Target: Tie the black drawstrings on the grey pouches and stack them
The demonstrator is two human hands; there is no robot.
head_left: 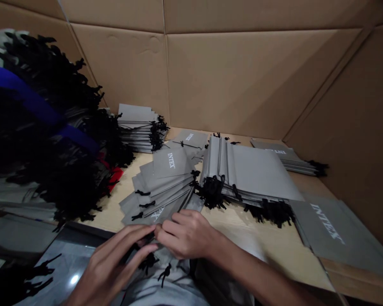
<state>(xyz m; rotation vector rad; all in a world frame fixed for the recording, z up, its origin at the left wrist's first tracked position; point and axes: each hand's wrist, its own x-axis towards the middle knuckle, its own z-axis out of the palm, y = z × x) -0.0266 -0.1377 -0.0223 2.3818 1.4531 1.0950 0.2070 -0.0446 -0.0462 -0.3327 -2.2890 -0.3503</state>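
Left hand (110, 261) and right hand (187, 234), both closed, pinch 1 grey drawstring pouch (159, 291) (black cords (164, 274) dangling).

The scene is lit dimly and softly, and the overall tone is muted. The cardboard wall (258, 80) is shown in flat tan, with only faint shading along its folds. Gentle shadows are laid beneath the gray pouches (252, 170) on the tabletop (252, 242). At the left of the frame, detail is lost in the black cords (51, 140), which sink into near-black. A small white glare (74, 279) is thrown on the glossy dark surface (60, 255) at lower left. The left hand (111, 259) and right hand (188, 233) at bottom centre are slightly softened. Straight cardboard edges are bent by wide-angle distortion toward the frame edges.
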